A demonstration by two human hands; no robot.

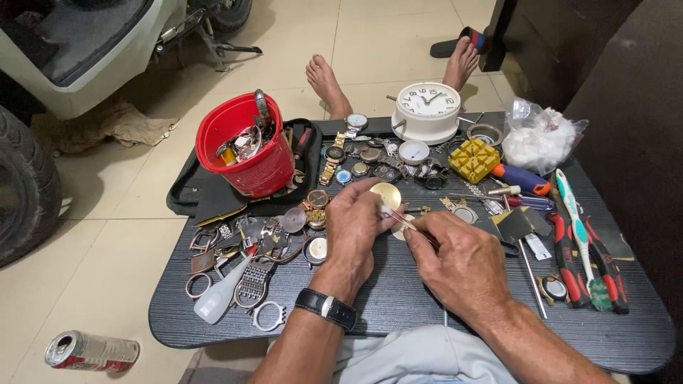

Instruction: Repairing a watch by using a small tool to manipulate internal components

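Setting: a low black wood-grain table (398, 306) stands on a floor of pale beige tiles (121, 235) under even light. Left of the table, a dark tyre (25, 185) and the white body of a scooter (92, 57) rest above a crumpled cloth (114, 124); a crushed drink can (92, 351) lies near the table's near-left corner. Beyond its far-right corner stands dark furniture (562, 43).

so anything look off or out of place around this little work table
A crushed drink can lies on its side on the floor tiles, left of the table. On the table, watch parts and straps are strewn loose, and a small white squeeze bottle lies tipped over among them. Nothing looks spilled.
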